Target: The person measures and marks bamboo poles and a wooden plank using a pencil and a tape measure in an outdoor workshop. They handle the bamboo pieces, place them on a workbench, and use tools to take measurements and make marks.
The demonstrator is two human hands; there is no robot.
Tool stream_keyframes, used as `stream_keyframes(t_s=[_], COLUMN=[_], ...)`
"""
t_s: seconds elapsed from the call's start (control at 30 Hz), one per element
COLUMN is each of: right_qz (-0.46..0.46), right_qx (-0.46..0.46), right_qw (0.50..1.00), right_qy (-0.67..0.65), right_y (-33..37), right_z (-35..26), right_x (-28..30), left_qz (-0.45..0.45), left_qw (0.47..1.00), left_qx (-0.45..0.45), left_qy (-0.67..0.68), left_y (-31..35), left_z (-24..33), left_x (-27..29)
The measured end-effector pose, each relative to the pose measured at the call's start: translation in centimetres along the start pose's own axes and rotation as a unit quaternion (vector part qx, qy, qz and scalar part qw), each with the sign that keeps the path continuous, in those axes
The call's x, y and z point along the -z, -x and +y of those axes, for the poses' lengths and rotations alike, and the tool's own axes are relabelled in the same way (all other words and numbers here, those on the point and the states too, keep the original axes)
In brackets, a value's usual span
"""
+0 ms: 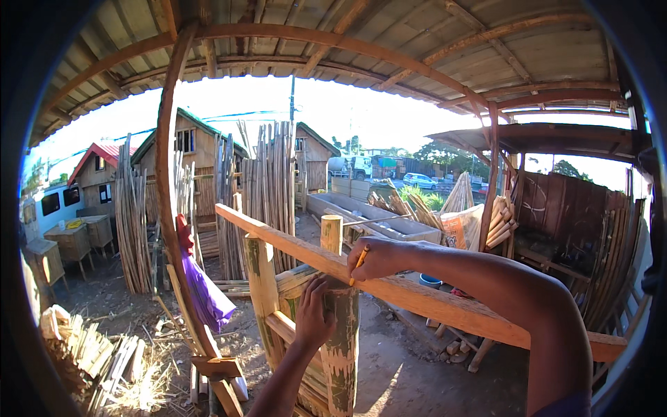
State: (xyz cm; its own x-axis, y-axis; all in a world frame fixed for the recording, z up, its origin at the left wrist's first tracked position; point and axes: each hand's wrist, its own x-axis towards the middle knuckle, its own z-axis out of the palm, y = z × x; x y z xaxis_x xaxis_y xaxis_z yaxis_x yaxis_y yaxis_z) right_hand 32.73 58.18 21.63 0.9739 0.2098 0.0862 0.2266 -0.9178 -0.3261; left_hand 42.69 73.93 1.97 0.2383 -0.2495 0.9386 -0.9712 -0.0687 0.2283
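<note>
1. Clock face laid over the view, 12 at top. Wooden plank (445, 304) slants from 9 o'clock down to 4, crossing just above the near bamboo post (340, 361), which stands at 6.
2. Right hand (381, 257), just below centre toward 5: fingers closed round an orange-yellow pencil (359, 263), held steeply, lower end at the plank beside the near post's top.
3. Left hand (314, 313), at 6: fingers part-bent, slightly spread, by the post's top and the plank's lower edge. Cannot tell whether they grip either.
4. Second bamboo post (262, 292), toward 8, under the plank's far end; third post (332, 233), near centre, beyond the plank.
5. Purple cloth (208, 295) hangs at 8, beside a leaning timber upright (169, 139); split-wood pile (90, 354) farther out, same hour.
6. Upright poles (271, 187) stand between 9 and 10.
</note>
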Motion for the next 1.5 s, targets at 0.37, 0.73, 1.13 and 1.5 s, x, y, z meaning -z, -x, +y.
stream_keyframes(t_s=[0.37, 0.73, 1.13, 1.5], right_qz=[-0.046, -0.073, 0.057, 0.026], right_qx=[-0.007, 0.018, 0.068, 0.001], right_qw=[0.998, 0.997, 0.996, 1.000], right_qy=[0.047, 0.017, 0.030, -0.009], right_y=[-0.9, -1.6, -8.7, -8.3], right_z=[-0.1, 0.3, 2.0, 0.4], right_x=[0.9, 1.4, -2.1, -0.9], left_qz=[0.016, 0.031, 0.046, 0.046], left_qw=[1.000, 0.999, 0.999, 0.999], left_qx=[0.014, 0.010, 0.000, 0.010], left_qy=[0.010, 0.012, 0.002, 0.007], left_y=[0.6, 0.9, 1.1, 1.1], left_z=[-0.5, -0.8, -0.9, -0.5], left_x=[-1.0, -1.9, -2.5, -2.3])
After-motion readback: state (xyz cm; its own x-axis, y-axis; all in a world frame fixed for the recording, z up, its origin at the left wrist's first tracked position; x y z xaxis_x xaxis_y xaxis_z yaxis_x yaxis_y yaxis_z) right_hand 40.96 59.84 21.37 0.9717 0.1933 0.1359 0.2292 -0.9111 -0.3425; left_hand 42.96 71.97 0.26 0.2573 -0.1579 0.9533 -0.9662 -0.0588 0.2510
